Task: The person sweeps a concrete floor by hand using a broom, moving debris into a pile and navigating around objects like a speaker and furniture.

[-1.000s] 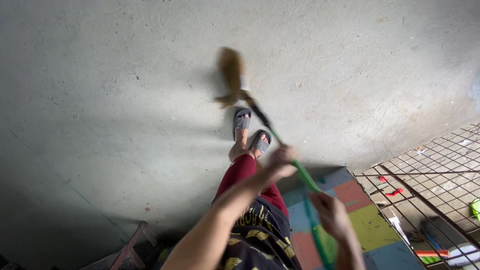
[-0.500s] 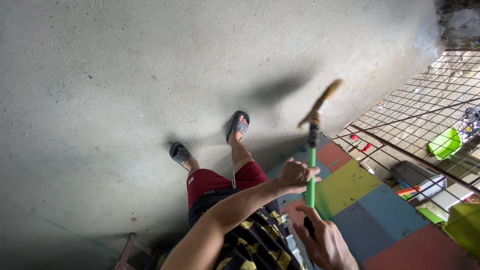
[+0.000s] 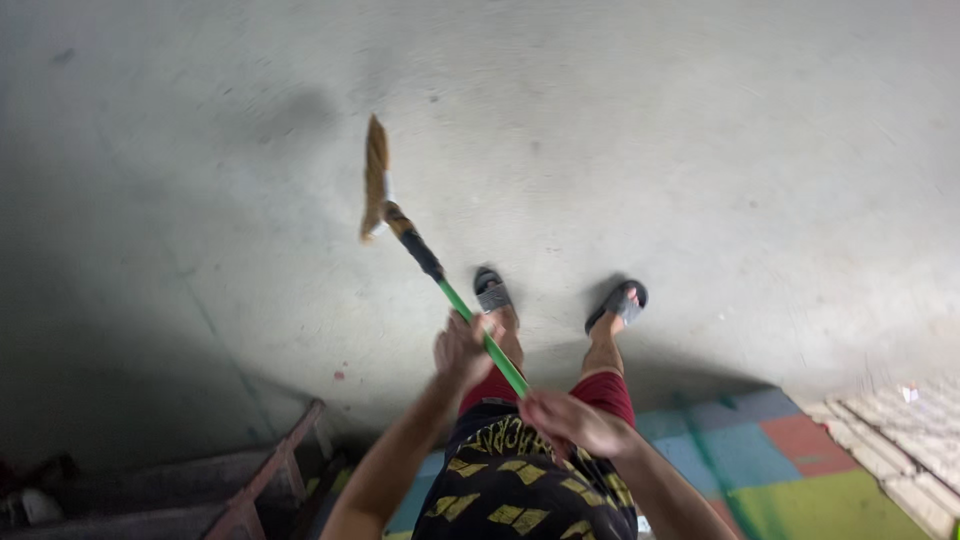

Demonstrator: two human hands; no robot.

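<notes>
- Broom (image 3: 430,265) in both my hands, slanting up and to the left across the middle of the view, over the concrete floor (image 3: 700,150).
- Handle: green along the part I hold, black sleeve higher up, tan bristle head (image 3: 375,180) at the far end, seen edge-on and a bit blurred; cannot tell if the bristles touch the floor.
- Left hand (image 3: 462,347): grip closed round the green handle, higher up the shaft, fingers wrapped over it.
- Right hand (image 3: 570,422): grip closed round the lower end of the handle, close to my waist, just below the left hand along the shaft.
- My feet in grey slide sandals on the floor: left sandal (image 3: 492,292) right behind the handle, right sandal (image 3: 618,303) apart from it to the right.
- Red shorts, dark shirt with yellow print at the bottom of the view.
- Coloured foam floor tiles (image 3: 790,470), blue, red, yellow-green, at lower right, next to my right leg.
- Rusty metal frame (image 3: 270,480) at lower left, in shadow.
- Pale gridded surface at far right edge, too blurred to tell what it is.
- Containers: cannot make out any in this view.
</notes>
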